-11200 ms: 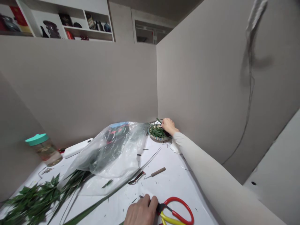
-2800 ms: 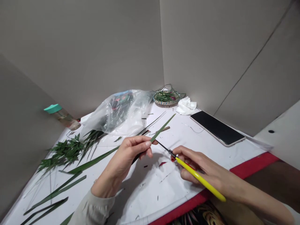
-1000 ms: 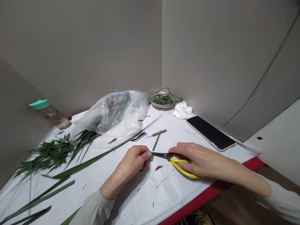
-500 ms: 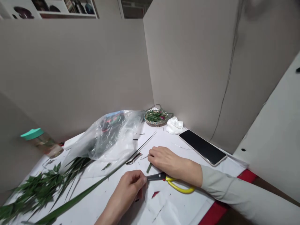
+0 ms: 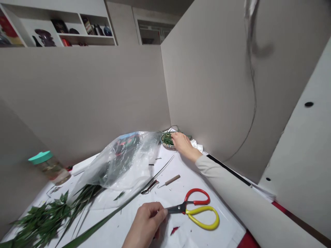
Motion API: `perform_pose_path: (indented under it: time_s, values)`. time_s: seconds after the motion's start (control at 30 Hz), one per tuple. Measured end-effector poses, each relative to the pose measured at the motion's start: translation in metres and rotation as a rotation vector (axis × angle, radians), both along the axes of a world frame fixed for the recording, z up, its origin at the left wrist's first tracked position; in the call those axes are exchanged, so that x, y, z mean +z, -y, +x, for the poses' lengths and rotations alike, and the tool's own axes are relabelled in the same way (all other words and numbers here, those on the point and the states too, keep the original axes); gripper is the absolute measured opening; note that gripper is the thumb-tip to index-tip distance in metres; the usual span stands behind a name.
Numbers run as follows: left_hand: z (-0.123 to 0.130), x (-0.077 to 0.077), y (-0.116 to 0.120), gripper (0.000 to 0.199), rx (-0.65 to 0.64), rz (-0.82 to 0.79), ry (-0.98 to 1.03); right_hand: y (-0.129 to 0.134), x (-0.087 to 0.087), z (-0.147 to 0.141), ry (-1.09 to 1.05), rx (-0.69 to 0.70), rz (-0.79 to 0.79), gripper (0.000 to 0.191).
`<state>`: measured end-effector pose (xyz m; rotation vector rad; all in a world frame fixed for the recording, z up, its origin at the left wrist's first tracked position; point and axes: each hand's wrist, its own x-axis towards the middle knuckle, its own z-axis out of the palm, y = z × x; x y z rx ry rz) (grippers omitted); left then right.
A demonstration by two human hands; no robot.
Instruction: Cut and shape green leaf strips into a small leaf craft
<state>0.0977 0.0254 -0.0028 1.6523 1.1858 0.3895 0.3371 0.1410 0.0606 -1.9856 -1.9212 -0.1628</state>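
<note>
Leaf clippings [image 5: 167, 139] lay in bowl [image 5: 169, 147], newly reached by my curled right hand [image 5: 183, 143], grip unclear; strip gone from table [image 5: 207, 239], cutting seemingly paused, left hand [image 5: 147, 224] closed round scissors' [image 5: 182, 208] blade tips.

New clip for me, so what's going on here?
A person sits at a white-covered table using both bare hands. The left hand pinches the scissors by the blade end, their red and yellow handles free. The right hand is at the small dish of cut green pieces; whether it grips one is hidden. A long green leaf and a wooden-handled tool lie nearby, beside a clear plastic bag.
</note>
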Motion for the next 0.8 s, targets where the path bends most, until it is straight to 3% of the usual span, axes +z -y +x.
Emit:
perform_pose_path:
  time_s: [0.1, 0.23, 0.37, 0.47, 0.53, 0.8]
  values:
    - [-0.001, 0.0, 0.003, 0.032, 0.001, 0.016, 0.006, -0.016, -0.003, 0.006, -0.086, -0.018, -0.005, 0.033]
    - [-0.002, -0.001, 0.005, 0.024, 0.003, 0.02, 0.056, 0.003, -0.013, 0.001, -0.195, 0.091, 0.013, 0.033]
    - [-0.004, 0.01, 0.003, 0.02, 0.006, -0.011, 0.192, 0.053, -0.019, -0.023, -0.331, 0.365, 0.002, 0.024]
    - [-0.008, 0.028, 0.002, 0.024, 0.055, -0.014, 0.317, 0.093, -0.02, -0.043, -0.473, 0.685, -0.09, 0.014]
    - [-0.012, 0.041, 0.003, 0.026, 0.081, -0.019, 0.383, 0.11, -0.02, -0.051, -0.587, 0.802, -0.106, 0.015]
    - [-0.016, 0.063, 0.018, 0.02, 0.028, -0.115, 0.522, 0.131, -0.017, -0.058, -0.98, 0.831, -0.095, 0.016]
